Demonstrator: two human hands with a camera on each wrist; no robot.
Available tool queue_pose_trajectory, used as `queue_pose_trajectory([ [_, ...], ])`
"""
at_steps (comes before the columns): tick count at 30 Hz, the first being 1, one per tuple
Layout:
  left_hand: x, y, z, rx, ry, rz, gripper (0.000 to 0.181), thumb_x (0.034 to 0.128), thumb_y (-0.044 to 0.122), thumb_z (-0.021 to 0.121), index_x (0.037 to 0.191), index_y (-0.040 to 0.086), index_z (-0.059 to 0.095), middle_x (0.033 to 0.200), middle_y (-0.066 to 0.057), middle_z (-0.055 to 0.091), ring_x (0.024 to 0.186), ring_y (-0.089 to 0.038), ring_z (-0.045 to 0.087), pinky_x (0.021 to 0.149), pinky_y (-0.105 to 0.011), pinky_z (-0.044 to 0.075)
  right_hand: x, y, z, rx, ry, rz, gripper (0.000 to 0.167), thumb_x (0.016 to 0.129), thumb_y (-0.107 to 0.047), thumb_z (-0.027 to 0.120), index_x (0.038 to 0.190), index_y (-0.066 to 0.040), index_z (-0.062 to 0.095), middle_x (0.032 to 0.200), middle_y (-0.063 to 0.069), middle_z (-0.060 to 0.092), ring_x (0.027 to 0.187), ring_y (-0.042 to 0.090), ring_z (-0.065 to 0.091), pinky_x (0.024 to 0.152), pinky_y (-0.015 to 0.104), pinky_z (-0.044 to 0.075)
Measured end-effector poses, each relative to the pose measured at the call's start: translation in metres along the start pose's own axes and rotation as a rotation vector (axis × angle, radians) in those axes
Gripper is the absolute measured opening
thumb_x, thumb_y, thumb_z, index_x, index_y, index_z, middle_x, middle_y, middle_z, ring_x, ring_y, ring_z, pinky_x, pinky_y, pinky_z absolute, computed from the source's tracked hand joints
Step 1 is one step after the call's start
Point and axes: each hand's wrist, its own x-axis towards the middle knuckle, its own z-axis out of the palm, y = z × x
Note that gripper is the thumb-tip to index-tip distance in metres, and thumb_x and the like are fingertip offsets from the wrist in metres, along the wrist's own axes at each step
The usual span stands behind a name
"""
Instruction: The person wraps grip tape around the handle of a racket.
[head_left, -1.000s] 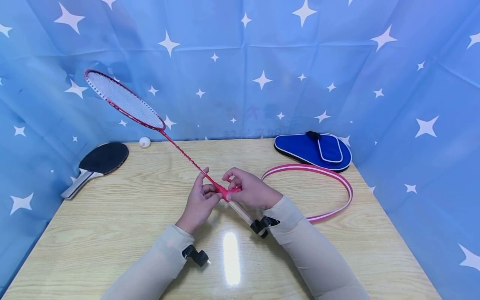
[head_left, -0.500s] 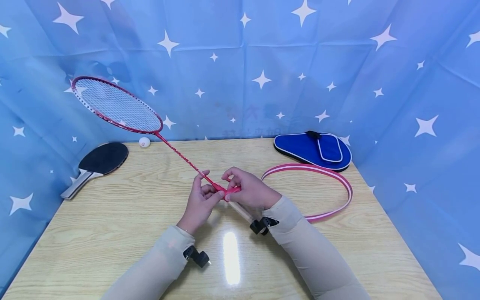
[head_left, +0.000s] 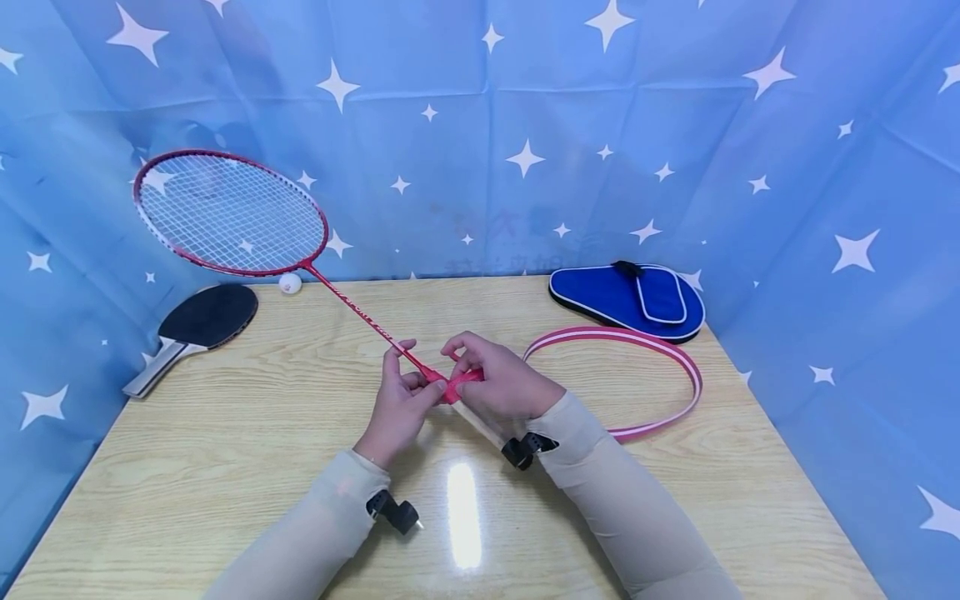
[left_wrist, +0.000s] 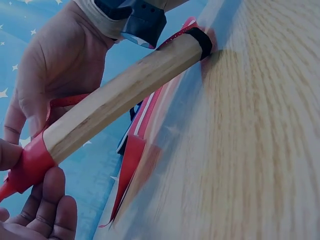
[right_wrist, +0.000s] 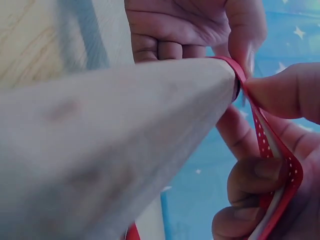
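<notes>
A badminton racket (head_left: 352, 310) with a red frame and shaft is held up at a slant, its head at the upper left. My left hand (head_left: 397, 412) pinches it where the shaft meets the handle. The bare wooden handle (left_wrist: 120, 95) ends in a black band at its butt. Red grip tape (left_wrist: 32, 162) wraps the handle's upper end. My right hand (head_left: 513, 385) holds the free part of this tape, with the thumb pressing it beside the handle and the fingers curled around the perforated strip (right_wrist: 280, 165). The tape's pink, white-striped length (head_left: 615, 334) loops over the table.
A black table tennis bat (head_left: 210, 317) lies at the left, with a white ball (head_left: 290, 283) at the table's back edge. The blue bat case (head_left: 622, 296) sits at the back right. Star-patterned curtains (head_left: 450, 167) enclose the wooden table (head_left: 262, 467).
The racket has turned about its shaft, so its strings face the head camera more broadly. Its head has shifted left and slightly down. Both hands stay nearly in place.
</notes>
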Motion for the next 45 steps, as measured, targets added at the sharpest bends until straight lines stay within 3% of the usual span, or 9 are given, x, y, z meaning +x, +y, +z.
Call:
queue_pose_trajectory([
  [8, 0.0005, 0.0008, 0.0008, -0.005, -0.001, -0.009, 0.071, 0.0960, -0.009, 0.060, 0.153, 0.015, 0.025, 0.096, -0.018, 0.069, 0.082, -0.018, 0.073, 0.080, -0.031, 0.064, 0.0007, -0.0008, -0.0006, 0.017, 0.006, 0.013, 0.047, 0.094, -0.002, 0.069, 0.136, -0.017, 0.054, 0.105, 0.002, 0.073, 0.091, 0.018, 0.071, 0.087, 0.034, 0.060],
  [18, -0.0004, -0.0013, 0.0002, -0.014, 0.001, -0.010, 0.069, 0.0945, -0.009, 0.058, 0.152, 0.015, 0.027, 0.103, -0.016, 0.061, 0.081, -0.018, 0.073, 0.078, -0.030, 0.063, 0.0000, -0.0002, 0.0016, 0.032, -0.047, 0.010, 0.049, 0.097, -0.004, 0.069, 0.143, -0.011, 0.051, 0.102, 0.000, 0.078, 0.090, 0.016, 0.073, 0.089, 0.034, 0.059],
  [32, -0.0025, -0.0010, -0.0010, 0.041, -0.009, 0.011, 0.078, 0.0976, -0.003, 0.067, 0.157, 0.021, 0.022, 0.093, -0.016, 0.067, 0.079, -0.022, 0.073, 0.075, -0.031, 0.064, -0.0003, -0.0003, 0.0027, 0.051, -0.035, 0.022, 0.050, 0.095, -0.005, 0.074, 0.139, -0.014, 0.052, 0.100, 0.000, 0.075, 0.091, 0.018, 0.072, 0.084, 0.033, 0.060],
  [39, -0.0027, -0.0004, -0.0009, 0.024, -0.002, 0.004, 0.076, 0.0967, -0.006, 0.064, 0.156, 0.021, 0.024, 0.093, -0.017, 0.066, 0.079, -0.023, 0.072, 0.075, -0.033, 0.064, -0.0012, -0.0034, -0.0006, 0.048, -0.074, -0.005, 0.049, 0.100, -0.001, 0.067, 0.145, -0.010, 0.051, 0.108, 0.004, 0.078, 0.097, 0.018, 0.072, 0.091, 0.035, 0.058],
  [45, -0.0021, 0.0001, -0.0009, 0.038, -0.010, -0.017, 0.077, 0.0957, -0.005, 0.066, 0.157, 0.021, 0.027, 0.101, -0.017, 0.064, 0.079, -0.024, 0.076, 0.078, -0.033, 0.065, -0.0022, -0.0026, -0.0023, 0.014, -0.084, 0.001, 0.054, 0.098, 0.001, 0.064, 0.149, -0.011, 0.050, 0.107, 0.003, 0.078, 0.094, 0.015, 0.071, 0.086, 0.032, 0.057],
])
